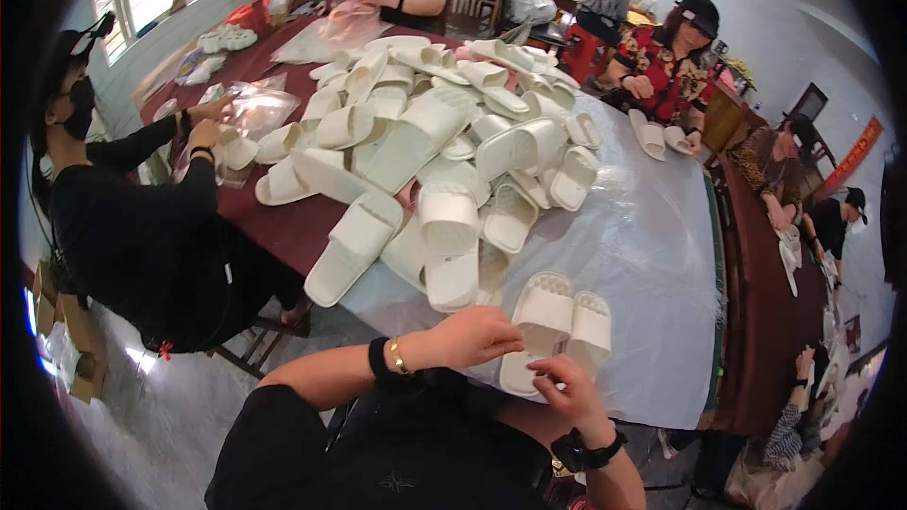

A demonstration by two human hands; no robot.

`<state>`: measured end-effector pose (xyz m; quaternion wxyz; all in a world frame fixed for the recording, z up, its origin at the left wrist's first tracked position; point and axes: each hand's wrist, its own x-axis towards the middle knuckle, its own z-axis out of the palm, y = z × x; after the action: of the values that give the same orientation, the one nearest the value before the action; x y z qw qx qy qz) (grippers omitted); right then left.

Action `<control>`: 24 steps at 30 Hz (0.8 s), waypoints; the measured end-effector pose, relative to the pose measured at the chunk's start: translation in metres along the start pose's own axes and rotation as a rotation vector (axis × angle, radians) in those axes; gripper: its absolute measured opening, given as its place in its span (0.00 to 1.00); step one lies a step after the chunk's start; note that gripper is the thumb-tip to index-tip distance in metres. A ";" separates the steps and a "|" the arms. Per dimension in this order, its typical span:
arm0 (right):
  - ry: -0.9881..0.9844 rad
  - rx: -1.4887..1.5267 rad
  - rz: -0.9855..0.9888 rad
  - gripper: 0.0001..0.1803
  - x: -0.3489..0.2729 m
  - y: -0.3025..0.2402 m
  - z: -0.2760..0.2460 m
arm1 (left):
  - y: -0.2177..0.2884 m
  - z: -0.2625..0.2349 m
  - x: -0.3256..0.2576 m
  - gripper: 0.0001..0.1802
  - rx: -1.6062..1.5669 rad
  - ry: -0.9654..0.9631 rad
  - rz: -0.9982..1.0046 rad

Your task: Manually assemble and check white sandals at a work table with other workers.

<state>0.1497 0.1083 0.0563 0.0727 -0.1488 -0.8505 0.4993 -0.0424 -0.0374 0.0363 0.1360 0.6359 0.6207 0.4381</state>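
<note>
A pair of white slippers lies side by side at the table's near edge, the left slipper (544, 307) and the right slipper (591, 331). Over the left slipper's near end hovers my left hand (472, 335), its fingers bent and drawn together; whether anything small is between them cannot be made out. My right hand (573, 394) is just to its right, above the near end of the pair, thumb and forefinger apart with nothing seen in them. Beyond both hands rises a large heap of loose white slippers (425, 137), some tilted over one another.
Clear plastic sheeting (652, 321) covers the right part of the dark red table (250, 217). At the left a masked person (142, 217) handles clear bags (260, 109). Across the far right a person (666, 76) has another slipper pair (649, 135). Someone else works at the far edge.
</note>
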 end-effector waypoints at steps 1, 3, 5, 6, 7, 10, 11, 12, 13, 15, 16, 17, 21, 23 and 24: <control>-0.050 -0.061 -0.136 0.06 0.007 0.009 0.006 | 0.005 -0.003 -0.002 0.11 0.006 -0.012 -0.008; -0.073 -0.141 -0.262 0.06 0.008 0.015 0.013 | 0.005 -0.002 -0.004 0.10 0.009 -0.044 -0.016; -0.163 0.073 -0.027 0.07 0.009 0.011 0.020 | 0.014 -0.009 -0.006 0.09 0.026 -0.001 -0.017; -0.148 0.067 -0.029 0.07 0.008 0.009 0.018 | 0.020 -0.013 -0.007 0.09 0.038 0.045 -0.039; -0.142 0.127 0.049 0.07 0.007 0.006 0.015 | 0.025 -0.019 -0.010 0.10 0.080 0.079 -0.065; -0.087 0.182 0.129 0.10 0.002 0.019 0.004 | 0.028 -0.033 -0.021 0.10 0.120 0.315 -0.172; -0.025 0.221 0.174 0.10 0.000 0.027 0.000 | 0.022 -0.038 -0.030 0.10 0.089 0.384 -0.261; 0.036 0.262 0.220 0.10 -0.002 0.036 -0.004 | 0.016 -0.044 -0.041 0.09 0.056 0.452 -0.353; 0.066 0.272 0.187 0.10 -0.002 0.046 -0.008 | 0.009 -0.052 -0.053 0.08 0.109 0.508 -0.419; 0.111 0.282 0.207 0.10 -0.001 0.054 -0.013 | -0.008 -0.068 -0.080 0.08 0.199 0.651 -0.553; 0.149 0.294 0.227 0.10 0.001 0.056 -0.015 | -0.019 -0.073 -0.094 0.08 0.239 0.743 -0.622; 0.183 0.275 0.240 0.10 -0.001 0.058 -0.015 | -0.022 -0.078 -0.102 0.09 0.292 0.795 -0.682; 0.248 0.310 0.228 0.10 -0.013 0.071 -0.010 | -0.058 -0.081 -0.135 0.19 0.631 0.822 -0.750; 0.246 0.323 0.230 0.10 -0.016 0.079 -0.007 | -0.074 -0.076 -0.136 0.24 0.749 0.813 -0.757; 0.265 0.333 0.238 0.10 -0.017 0.082 -0.006 | -0.080 -0.073 -0.131 0.30 0.689 0.813 -0.759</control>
<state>0.1820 0.1450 -0.0114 0.1480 -0.2981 -0.7158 0.6139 -0.1283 -0.1680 -0.0298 -0.1757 0.1635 0.9088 0.3412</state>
